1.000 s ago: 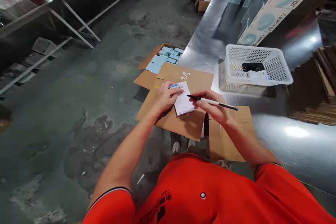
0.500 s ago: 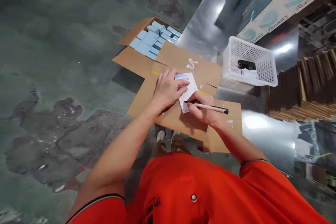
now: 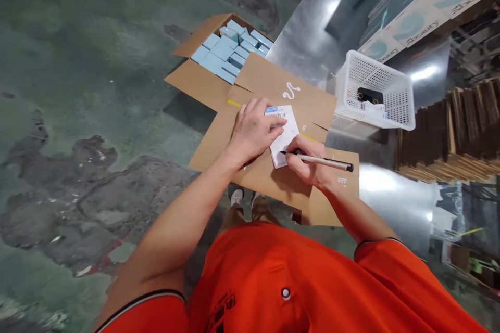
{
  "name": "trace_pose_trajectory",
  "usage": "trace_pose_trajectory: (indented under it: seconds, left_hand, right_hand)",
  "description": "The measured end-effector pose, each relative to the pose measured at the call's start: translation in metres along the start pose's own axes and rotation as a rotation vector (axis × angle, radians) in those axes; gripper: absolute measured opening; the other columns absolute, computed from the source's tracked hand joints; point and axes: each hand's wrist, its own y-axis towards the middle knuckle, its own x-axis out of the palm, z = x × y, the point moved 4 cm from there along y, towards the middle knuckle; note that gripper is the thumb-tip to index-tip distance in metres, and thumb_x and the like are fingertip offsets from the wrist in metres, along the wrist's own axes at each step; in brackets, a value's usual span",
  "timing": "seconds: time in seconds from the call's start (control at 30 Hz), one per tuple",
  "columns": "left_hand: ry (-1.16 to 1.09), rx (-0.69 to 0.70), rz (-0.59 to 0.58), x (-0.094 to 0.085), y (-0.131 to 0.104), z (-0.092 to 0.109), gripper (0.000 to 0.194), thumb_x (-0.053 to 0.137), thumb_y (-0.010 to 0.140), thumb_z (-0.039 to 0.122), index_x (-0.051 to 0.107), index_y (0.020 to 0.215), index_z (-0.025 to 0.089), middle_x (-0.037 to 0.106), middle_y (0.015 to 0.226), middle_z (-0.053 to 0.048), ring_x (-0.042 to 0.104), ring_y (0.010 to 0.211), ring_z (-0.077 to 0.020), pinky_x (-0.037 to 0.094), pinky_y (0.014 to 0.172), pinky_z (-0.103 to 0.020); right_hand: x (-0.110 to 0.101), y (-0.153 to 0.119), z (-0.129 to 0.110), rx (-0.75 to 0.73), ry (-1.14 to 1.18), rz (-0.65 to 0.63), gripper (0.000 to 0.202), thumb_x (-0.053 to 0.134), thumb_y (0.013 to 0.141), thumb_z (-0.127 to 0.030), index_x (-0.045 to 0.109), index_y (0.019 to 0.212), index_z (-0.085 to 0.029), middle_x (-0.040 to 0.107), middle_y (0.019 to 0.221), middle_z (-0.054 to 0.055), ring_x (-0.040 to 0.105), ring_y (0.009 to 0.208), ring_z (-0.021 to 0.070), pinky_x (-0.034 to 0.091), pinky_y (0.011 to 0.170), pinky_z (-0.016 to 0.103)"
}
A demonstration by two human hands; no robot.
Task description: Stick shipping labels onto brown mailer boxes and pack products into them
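Note:
A white label pad (image 3: 287, 135) with a barcode and a blue strip lies on a flattened cardboard sheet (image 3: 269, 75). My left hand (image 3: 255, 129) rests on the cardboard and the pad's left edge, its fingers spread. Closed round a pen (image 3: 326, 161) with a black cap end, my right hand (image 3: 308, 158) sits at the pad's lower right. The pen's dark tip meets the lower part of the pad. Behind the sheet, an open carton (image 3: 191, 79) holds several light blue boxes (image 3: 222, 50).
A white plastic basket (image 3: 394, 118) with a black item inside stands on the metal table (image 3: 300, 41) at right. Stacked flat cardboard (image 3: 461, 130) is further right. Printed white boxes (image 3: 414, 26) line the upper right. Grey floor (image 3: 97, 62) spreads on the left.
The pen and my right hand have shifted slightly right in the picture, with the pen tip still at the pad. The view has moved a little; my left hand keeps its place on the pad.

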Motion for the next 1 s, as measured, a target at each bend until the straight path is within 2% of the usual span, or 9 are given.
trace_pose_trajectory:
  seconds: [0.2,0.4,0.57,0.8,1.0]
  left_hand:
    - [0.006,-0.003,-0.005,-0.001,0.000,0.001,0.021,0.063,0.087,0.032,0.077,0.103,0.027,0.055,0.117,-0.007,0.047,0.114,-0.0280,0.033,0.098,-0.045]
    - [0.015,-0.004,0.003,-0.002,-0.001,0.002,0.021,0.063,0.087,0.031,0.077,0.102,0.029,0.057,0.118,-0.007,0.048,0.113,-0.0280,0.034,0.097,-0.045]
    - [0.014,0.006,0.010,-0.003,-0.001,0.002,0.020,0.064,0.086,0.032,0.077,0.101,0.030,0.058,0.117,-0.007,0.049,0.112,-0.0280,0.035,0.096,-0.044]
    - [0.014,0.001,0.011,-0.002,-0.001,0.000,0.021,0.065,0.086,0.033,0.077,0.102,0.030,0.058,0.117,-0.007,0.049,0.112,-0.0283,0.035,0.095,-0.044]
    - [0.021,0.007,0.010,-0.002,-0.001,0.001,0.020,0.063,0.086,0.034,0.077,0.101,0.030,0.058,0.116,-0.007,0.049,0.112,-0.0285,0.035,0.095,-0.044]
  right_hand:
    - [0.001,0.001,0.001,-0.014,0.000,0.047,0.004,0.051,0.074,-0.019,0.049,0.071,-0.022,0.052,0.061,-0.003,0.044,0.054,0.0117,0.037,0.058,0.026]
    - [-0.002,-0.001,-0.004,-0.097,-0.003,0.061,0.007,0.050,0.073,-0.016,0.048,0.068,-0.021,0.051,0.059,-0.003,0.043,0.053,0.0108,0.035,0.056,0.025]
    - [-0.010,-0.006,-0.001,-0.015,0.021,0.174,0.010,0.051,0.078,-0.018,0.049,0.069,-0.021,0.049,0.059,-0.004,0.043,0.052,0.0106,0.035,0.055,0.025]
    - [-0.006,-0.003,-0.001,0.010,0.004,0.157,0.009,0.052,0.078,-0.016,0.050,0.070,-0.021,0.049,0.060,-0.004,0.044,0.054,0.0103,0.037,0.057,0.025]
    - [-0.004,-0.002,-0.005,-0.013,-0.006,0.084,0.008,0.052,0.077,-0.017,0.050,0.070,-0.021,0.050,0.060,-0.004,0.044,0.055,0.0110,0.037,0.060,0.026]
